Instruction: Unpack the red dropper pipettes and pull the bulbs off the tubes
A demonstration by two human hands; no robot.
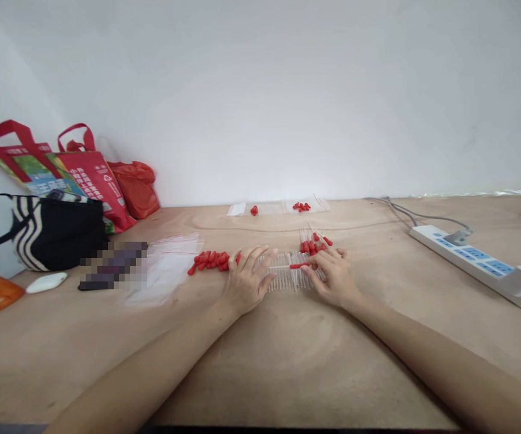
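My right hand (pixel 335 277) pinches the red rubber bulb of a dropper (pixel 298 266) between thumb and fingers. Its pale tube points left, toward my left hand (pixel 247 280). That hand lies palm down with fingers spread over the left end of a row of clear thin glass tubes (pixel 282 278); whether it touches the dropper's tip I cannot tell. Left of it, partly under its fingers, is a heap of red rubber bulbs (pixel 210 260). Beyond my right hand, several tubes with red bulbs on them (pixel 313 246) lie in a bunch.
Clear plastic zip bags (pixel 170 265) lie at left beside a blurred dark phone-like object (pixel 113 265) and a white case (pixel 46 282). Bags, one black (pixel 68 232), stand far left. A bag with tubes and red bulbs (pixel 280 208) lies by the wall. A power strip (pixel 472 259) is at right.
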